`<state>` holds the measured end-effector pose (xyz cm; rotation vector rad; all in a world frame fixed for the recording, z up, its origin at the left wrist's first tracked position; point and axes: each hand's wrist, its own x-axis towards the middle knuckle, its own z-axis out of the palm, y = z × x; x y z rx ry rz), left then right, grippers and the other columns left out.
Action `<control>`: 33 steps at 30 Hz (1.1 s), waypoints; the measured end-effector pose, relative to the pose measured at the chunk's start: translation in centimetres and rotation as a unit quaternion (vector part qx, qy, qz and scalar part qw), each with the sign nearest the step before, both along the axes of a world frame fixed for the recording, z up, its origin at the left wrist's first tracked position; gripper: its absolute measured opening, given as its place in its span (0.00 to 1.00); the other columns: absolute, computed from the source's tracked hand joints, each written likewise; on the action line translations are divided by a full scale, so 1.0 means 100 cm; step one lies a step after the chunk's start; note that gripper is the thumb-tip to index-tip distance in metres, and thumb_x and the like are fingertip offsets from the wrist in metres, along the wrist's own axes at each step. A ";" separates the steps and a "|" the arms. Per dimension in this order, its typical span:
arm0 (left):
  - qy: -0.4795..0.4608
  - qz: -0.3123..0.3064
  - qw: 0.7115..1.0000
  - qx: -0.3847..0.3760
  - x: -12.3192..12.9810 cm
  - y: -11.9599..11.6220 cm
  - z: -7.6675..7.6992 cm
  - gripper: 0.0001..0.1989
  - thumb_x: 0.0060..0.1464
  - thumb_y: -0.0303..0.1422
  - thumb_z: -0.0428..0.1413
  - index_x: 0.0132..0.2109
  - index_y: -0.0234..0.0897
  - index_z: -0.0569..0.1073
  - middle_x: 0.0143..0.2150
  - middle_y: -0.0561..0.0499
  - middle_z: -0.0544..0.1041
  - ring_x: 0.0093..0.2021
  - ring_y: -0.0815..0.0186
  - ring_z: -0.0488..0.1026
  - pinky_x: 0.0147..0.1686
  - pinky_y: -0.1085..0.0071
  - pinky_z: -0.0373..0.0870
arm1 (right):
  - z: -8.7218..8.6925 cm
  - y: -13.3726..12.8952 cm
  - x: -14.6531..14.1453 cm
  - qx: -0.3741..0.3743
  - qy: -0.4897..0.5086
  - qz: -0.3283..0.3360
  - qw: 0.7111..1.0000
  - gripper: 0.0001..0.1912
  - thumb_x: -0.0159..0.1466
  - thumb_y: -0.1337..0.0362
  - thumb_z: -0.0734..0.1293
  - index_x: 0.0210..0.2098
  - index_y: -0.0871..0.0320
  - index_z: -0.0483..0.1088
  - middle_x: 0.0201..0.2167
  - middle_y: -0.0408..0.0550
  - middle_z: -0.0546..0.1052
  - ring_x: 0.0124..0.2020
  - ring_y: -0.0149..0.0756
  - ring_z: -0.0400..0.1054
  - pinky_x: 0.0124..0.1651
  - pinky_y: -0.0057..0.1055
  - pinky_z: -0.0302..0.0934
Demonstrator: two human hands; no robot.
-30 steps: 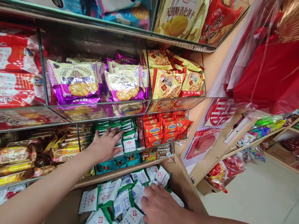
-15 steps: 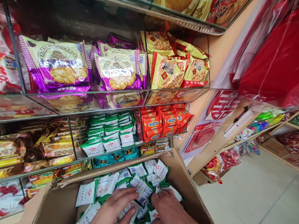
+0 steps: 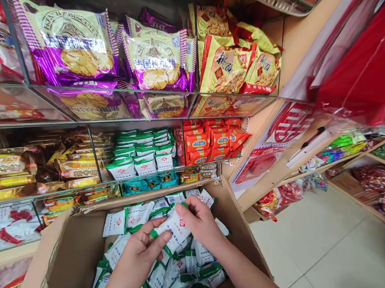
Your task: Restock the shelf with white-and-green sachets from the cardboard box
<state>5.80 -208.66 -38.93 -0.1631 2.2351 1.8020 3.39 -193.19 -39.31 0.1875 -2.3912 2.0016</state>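
Between my two hands I hold a small white snack packet [image 3: 175, 228] with green ends and a red diamond mark. My left hand [image 3: 142, 245] pinches its left side between thumb and fingers. On the upper right end, my right hand [image 3: 198, 219] has closed its thumb and fingers. Below, an open cardboard box [image 3: 56, 258] holds many loose packets [image 3: 114, 224] of the same kind. Similar packets [image 3: 145, 163] stand stacked in rows in a shelf compartment just behind the box.
Glass shelves [image 3: 165, 110] with dividers rise behind the box. They hold purple biscuit packs [image 3: 77, 47], yellow packs [image 3: 225, 69], red packets [image 3: 197, 143] and brown snack bars [image 3: 77, 163]. At right, a red bagged item [image 3: 359, 75] hangs above the tiled floor [image 3: 300, 237].
Both hands have risen from among the loose packets and now hold one packet between them. The view has tilted downward, so the shelves sit higher.
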 end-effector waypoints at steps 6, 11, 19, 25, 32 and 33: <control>-0.006 0.035 0.998 0.050 0.007 0.003 -0.020 0.21 0.43 0.56 0.49 0.29 0.42 0.61 0.10 0.62 0.63 0.11 0.72 0.57 0.15 0.76 0.52 | -0.011 -0.008 0.001 0.051 0.018 -0.061 0.997 0.18 0.60 0.55 0.57 0.19 0.56 0.50 0.15 0.36 0.54 0.19 0.26 0.50 0.23 0.24 0.46; 0.051 0.114 0.992 0.019 0.017 0.012 -0.025 0.19 0.46 0.56 0.46 0.29 0.45 0.58 0.11 0.64 0.57 0.10 0.71 0.59 0.11 0.76 0.56 | -0.007 -0.010 0.013 0.030 0.046 -0.063 0.997 0.10 0.60 0.57 0.59 0.27 0.57 0.59 0.16 0.36 0.57 0.19 0.27 0.52 0.23 0.24 0.48; 0.211 0.016 0.965 -0.155 -0.019 -0.021 0.025 0.15 0.53 0.46 0.45 0.43 0.44 0.60 0.23 0.57 0.71 0.23 0.65 0.70 0.24 0.69 0.69 | 0.069 0.020 0.014 0.226 0.198 0.101 0.948 0.14 0.59 0.65 0.63 0.45 0.52 0.64 0.42 0.43 0.72 0.41 0.31 0.65 0.44 0.25 0.58; 0.404 -0.030 0.708 -0.579 -0.107 -0.023 0.088 0.18 0.53 0.37 0.46 0.51 0.40 0.65 0.58 0.45 0.64 0.57 0.51 0.56 0.47 0.51 0.59 | 0.130 -0.001 -0.054 0.564 0.281 0.000 0.777 0.14 0.61 0.65 0.60 0.47 0.58 0.64 0.38 0.53 0.71 0.41 0.42 0.65 0.40 0.35 0.61; 0.314 -0.097 0.698 -0.636 -0.161 0.003 0.087 0.34 0.40 0.41 0.58 0.56 0.36 0.63 0.60 0.40 0.61 0.61 0.41 0.46 0.53 0.38 0.38 | 0.120 -0.049 -0.105 0.708 0.195 0.026 0.679 0.12 0.58 0.75 0.58 0.37 0.67 0.71 0.38 0.64 0.72 0.41 0.46 0.65 0.35 0.36 0.60; 0.300 -0.104 0.699 -0.641 -0.163 0.004 0.086 0.36 0.39 0.41 0.58 0.56 0.36 0.62 0.60 0.39 0.60 0.61 0.40 0.45 0.54 0.37 0.37 | 0.116 -0.052 -0.109 0.713 0.194 0.020 0.674 0.13 0.58 0.75 0.57 0.38 0.69 0.71 0.40 0.66 0.70 0.43 0.49 0.63 0.36 0.39 0.60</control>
